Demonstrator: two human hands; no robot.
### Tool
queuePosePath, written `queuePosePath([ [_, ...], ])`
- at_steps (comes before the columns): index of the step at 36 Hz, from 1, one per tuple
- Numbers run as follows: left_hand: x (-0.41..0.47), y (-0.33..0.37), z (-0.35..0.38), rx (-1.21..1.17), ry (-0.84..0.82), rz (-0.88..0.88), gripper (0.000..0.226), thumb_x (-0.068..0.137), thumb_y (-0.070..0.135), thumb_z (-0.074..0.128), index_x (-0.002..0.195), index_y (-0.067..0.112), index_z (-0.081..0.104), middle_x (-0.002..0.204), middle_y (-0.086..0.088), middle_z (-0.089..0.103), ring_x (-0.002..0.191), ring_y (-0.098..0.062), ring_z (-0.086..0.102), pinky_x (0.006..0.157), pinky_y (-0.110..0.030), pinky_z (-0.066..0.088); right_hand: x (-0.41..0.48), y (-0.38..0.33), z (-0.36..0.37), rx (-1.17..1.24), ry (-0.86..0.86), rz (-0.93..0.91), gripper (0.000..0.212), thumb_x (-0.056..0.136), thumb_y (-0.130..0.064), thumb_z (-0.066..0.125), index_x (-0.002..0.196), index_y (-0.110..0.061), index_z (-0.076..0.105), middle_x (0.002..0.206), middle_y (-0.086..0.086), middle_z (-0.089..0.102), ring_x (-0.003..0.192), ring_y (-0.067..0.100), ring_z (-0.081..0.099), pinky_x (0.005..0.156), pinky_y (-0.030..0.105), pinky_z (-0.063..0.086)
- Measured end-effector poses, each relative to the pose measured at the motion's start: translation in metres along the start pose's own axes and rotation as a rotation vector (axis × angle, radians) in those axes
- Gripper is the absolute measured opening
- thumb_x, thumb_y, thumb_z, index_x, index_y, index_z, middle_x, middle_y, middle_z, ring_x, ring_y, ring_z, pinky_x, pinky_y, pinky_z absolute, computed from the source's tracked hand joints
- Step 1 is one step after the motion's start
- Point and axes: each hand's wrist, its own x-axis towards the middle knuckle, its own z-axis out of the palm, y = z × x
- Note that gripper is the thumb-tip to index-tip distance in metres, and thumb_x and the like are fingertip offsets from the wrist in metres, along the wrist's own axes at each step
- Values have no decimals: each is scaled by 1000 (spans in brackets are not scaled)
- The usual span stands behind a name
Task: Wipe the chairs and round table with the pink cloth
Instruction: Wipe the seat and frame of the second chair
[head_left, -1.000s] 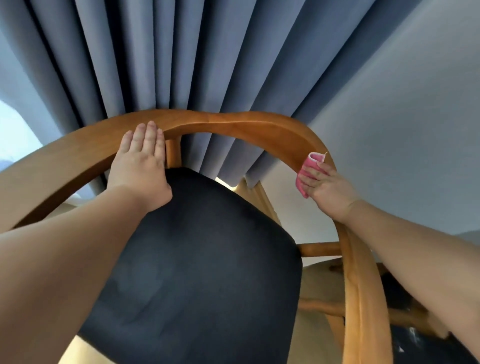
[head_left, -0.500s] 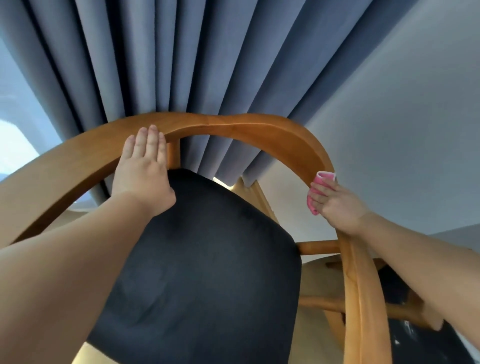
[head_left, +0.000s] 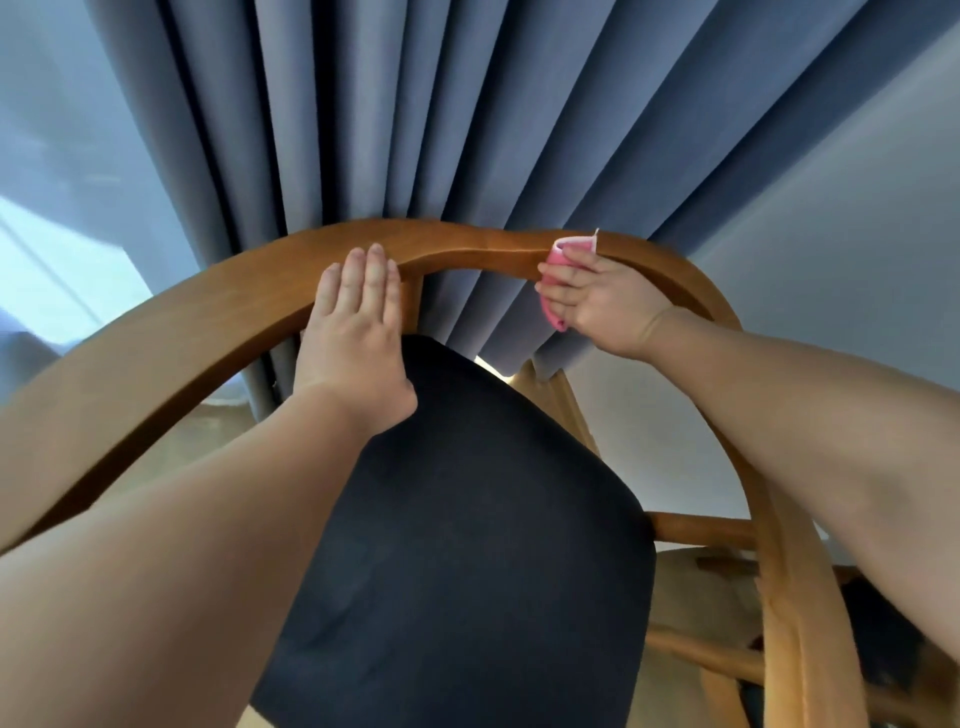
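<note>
Wooden chair (head_left: 208, 332) with curved top rail and dark padded seat (head_left: 467, 519), left hand (head_left: 358, 332) lay flat on rail, grip wide, fingers straight, right hand (head_left: 597, 304) held folded pink cloth (head_left: 571, 245) against rail top, grip curled round it, blue curtain (head_left: 415, 130) hung behind.

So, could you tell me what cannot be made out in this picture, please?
Head view:
the pink cloth: mostly covered by the right hand.
the chair: legs mostly hidden under its seat.
other furniture, lower right: behind the chair's arm, cut by the edge.
</note>
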Motion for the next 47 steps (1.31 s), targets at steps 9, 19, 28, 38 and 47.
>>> queuePosePath([
  [9,-1,0,0,45,-34,-9,99,80,50,38,146,-1,-16,156,-19,-17,145,-34,-13,118,-45,-6,-58,-14,23,171,-103,-1,55,101,-26,42,153,-15,27,162,3,18,151,23,2,114,43,-17],
  [19,-5,-2,-11,69,-85,1,99,79,43,43,148,1,-13,157,-17,-15,145,-31,-13,118,-43,-6,-161,-66,35,881,-342,298,22,96,-11,52,103,-13,74,124,6,63,135,25,39,119,33,1],
  [28,-6,-1,-47,-65,-214,-29,92,83,32,49,150,4,-7,158,-14,-15,146,-27,-12,119,-42,-1,-214,-92,-24,1314,-584,587,25,94,-29,57,116,-23,68,111,2,60,113,25,55,94,31,44],
  [38,-74,38,-180,-456,-195,218,56,92,22,48,146,16,32,144,-4,43,127,-24,46,99,-35,42,-273,-12,-129,1942,-90,944,34,98,-26,56,131,-24,60,119,0,67,107,18,63,89,30,54],
  [47,-180,78,-321,-1272,-333,245,26,94,42,48,91,24,66,81,-3,70,77,-24,65,69,-39,54,-358,34,-257,2249,416,1136,21,94,-29,63,114,-34,68,95,-13,72,90,4,68,82,33,59],
])
